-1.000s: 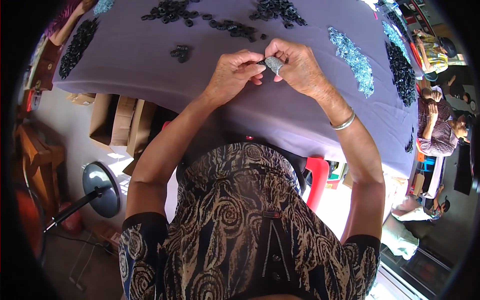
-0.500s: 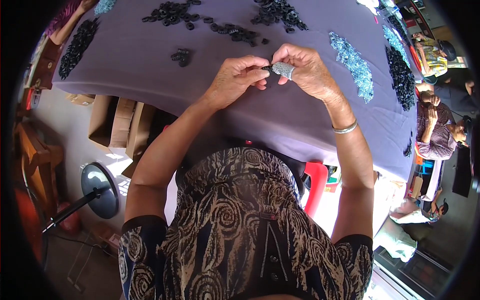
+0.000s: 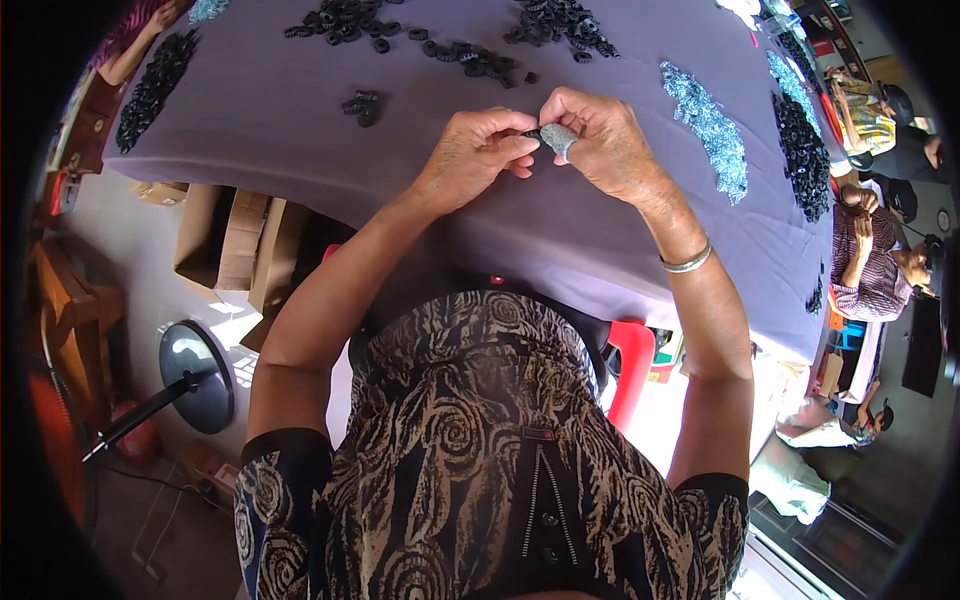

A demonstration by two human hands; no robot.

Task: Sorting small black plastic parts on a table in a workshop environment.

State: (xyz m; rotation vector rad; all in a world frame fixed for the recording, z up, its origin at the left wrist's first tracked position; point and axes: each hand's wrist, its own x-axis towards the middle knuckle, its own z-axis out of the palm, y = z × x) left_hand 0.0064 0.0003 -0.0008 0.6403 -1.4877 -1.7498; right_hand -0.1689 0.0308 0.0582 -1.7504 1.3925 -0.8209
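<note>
My left hand [image 3: 478, 152] pinches a small black ribbed part [image 3: 533, 133] between thumb and fingertips, just above the near part of the cloth-covered table. Close against it, my right hand [image 3: 607, 140] is closed, its thumb in a grey finger cover [image 3: 558, 143] that meets the black part. Whatever its fingertips grip is hidden behind that thumb. A few similar black ring-shaped pieces [image 3: 362, 106] lie on the cloth beyond my left hand. To the right of my right hand is a long heap of small, clear bluish pieces [image 3: 707, 130].
The purple-grey cloth [image 3: 270, 130] carries more black heaps at the far side [image 3: 340, 22], left [image 3: 155, 92] and right [image 3: 800, 155]. Open cardboard boxes [image 3: 240, 235] stand below at left, near a round black stand base [image 3: 197, 377]. Other people sit along the right.
My right hand has shifted slightly left, and its covered thumb has tilted down over the black part. My left hand keeps its pinch in nearly the same place.
</note>
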